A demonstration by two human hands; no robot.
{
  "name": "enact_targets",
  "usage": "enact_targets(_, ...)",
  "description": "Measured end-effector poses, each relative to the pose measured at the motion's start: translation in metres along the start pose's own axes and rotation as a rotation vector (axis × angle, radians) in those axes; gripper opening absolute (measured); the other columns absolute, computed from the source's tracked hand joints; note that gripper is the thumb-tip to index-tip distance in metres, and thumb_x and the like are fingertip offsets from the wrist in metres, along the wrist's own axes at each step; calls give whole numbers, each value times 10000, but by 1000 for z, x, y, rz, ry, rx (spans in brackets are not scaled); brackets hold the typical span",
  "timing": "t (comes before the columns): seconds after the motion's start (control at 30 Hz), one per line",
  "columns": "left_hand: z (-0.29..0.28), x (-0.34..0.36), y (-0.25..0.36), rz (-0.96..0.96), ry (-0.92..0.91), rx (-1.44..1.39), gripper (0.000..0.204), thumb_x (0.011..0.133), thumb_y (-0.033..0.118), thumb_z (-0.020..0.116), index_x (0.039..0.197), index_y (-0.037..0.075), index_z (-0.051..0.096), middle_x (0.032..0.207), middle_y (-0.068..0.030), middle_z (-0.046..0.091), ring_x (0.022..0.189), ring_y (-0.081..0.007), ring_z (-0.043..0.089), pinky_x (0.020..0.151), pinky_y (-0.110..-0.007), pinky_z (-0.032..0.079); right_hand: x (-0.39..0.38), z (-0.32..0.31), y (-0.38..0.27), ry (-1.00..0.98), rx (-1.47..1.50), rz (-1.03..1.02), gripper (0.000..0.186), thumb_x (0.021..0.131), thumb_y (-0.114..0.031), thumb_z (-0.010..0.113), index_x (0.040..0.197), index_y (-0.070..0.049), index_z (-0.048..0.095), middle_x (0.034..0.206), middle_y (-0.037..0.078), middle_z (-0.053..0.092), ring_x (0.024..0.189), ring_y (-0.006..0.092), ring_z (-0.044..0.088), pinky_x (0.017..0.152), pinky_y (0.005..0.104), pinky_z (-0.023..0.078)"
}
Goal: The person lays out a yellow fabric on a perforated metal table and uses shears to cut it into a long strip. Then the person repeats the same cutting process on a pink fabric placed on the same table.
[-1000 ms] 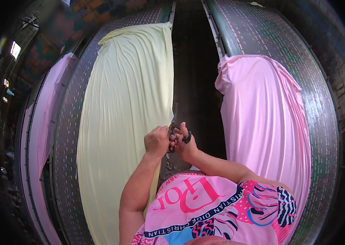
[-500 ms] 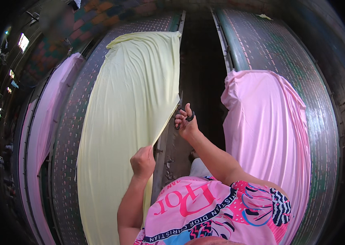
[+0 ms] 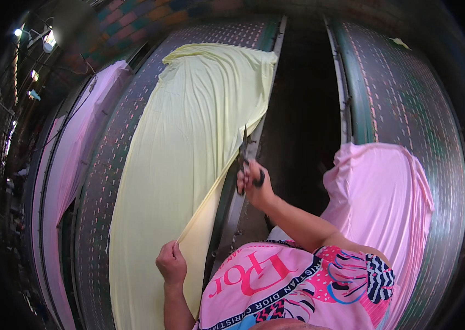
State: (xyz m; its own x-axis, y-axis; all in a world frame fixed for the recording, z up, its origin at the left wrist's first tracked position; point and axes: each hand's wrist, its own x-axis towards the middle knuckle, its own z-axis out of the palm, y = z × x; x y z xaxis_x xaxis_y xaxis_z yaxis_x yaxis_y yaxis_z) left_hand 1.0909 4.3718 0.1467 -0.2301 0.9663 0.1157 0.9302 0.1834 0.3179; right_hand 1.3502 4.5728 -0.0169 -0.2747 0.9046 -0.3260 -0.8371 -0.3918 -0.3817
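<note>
Pale yellow fabric (image 3: 155,165) lies in folds along the long table left of centre, its right edge lifted in a taut, diagonal strip. My left hand (image 3: 170,263), low on the fabric, is closed on that edge and pulls it out. My right hand (image 3: 259,190) grips black-handled scissors (image 3: 244,142) beside the table's metal rail, blades pointing away from me, their tips at the fabric edge higher up. Whether the blades are cutting I cannot tell.
A perforated table (image 3: 408,99) on the right carries bunched pink fabric (image 3: 375,187). A dark gap with floor (image 3: 304,110) runs between the tables. More pink fabric (image 3: 87,132) lies on a table at the far left. A patchwork-coloured surface (image 3: 122,22) and lights show beyond.
My left hand has drawn the yellow edge down and leftward toward me. My right hand with the scissors went up along the edge, away from the left hand. The view has shifted.
</note>
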Motion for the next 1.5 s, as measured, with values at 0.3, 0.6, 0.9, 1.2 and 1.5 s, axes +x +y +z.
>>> enact_targets(0.3, 56, 34, 68, 34, -410, -250, 435, 844, 92, 783, 1257, 29, 661, 1101, -185, 665, 946, -358, 686, 836, -448, 582, -50, 1, -56, -104, -238, 214, 605, 1032, -479, 677, 1401, -35, 495, 886, 106, 626, 698, 201, 623, 632, 343, 546)
enact_targets(0.6, 160, 141, 183, 428, -182, -59, 368, 849, 136, 790, 1186, 75, 655, 972, -122, 630, 889, -343, 689, 756, -467, 586, -92, 6, -85, 51, -95, 274, 558, 1038, -525, 653, 1290, -42, 529, 898, 92, 602, 709, 213, 618, 645, 363, 540)
enact_targets(0.9, 187, 157, 191, 580, -175, 75, 59, 962, 163, 639, 946, 114, 668, 865, -104, 667, 790, -326, 716, 663, -468, 586, -119, -2, -79, 135, 61, 343, 615, 1009, -677, 607, 1270, -130, 502, 877, 71, 597, 781, 228, 592, 722, 403, 490)
enact_targets(1.2, 195, 144, 193, 597, -219, 95, 26, 886, 142, 651, 884, 118, 645, 824, -90, 693, 763, -318, 735, 667, -463, 597, -73, -32, -55, 206, 150, 131, 720, 962, -709, 659, 1281, -91, 474, 845, 40, 588, 696, 194, 588, 649, 362, 474)
enact_targets(1.5, 158, 150, 158, 490, -167, -96, 80, 968, 109, 657, 988, 71, 724, 822, -157, 685, 758, -396, 695, 665, -506, 556, 7, -31, -81, 316, 89, 153, 774, 924, -752, 675, 1279, -98, 458, 821, 38, 609, 651, 184, 582, 605, 346, 449)
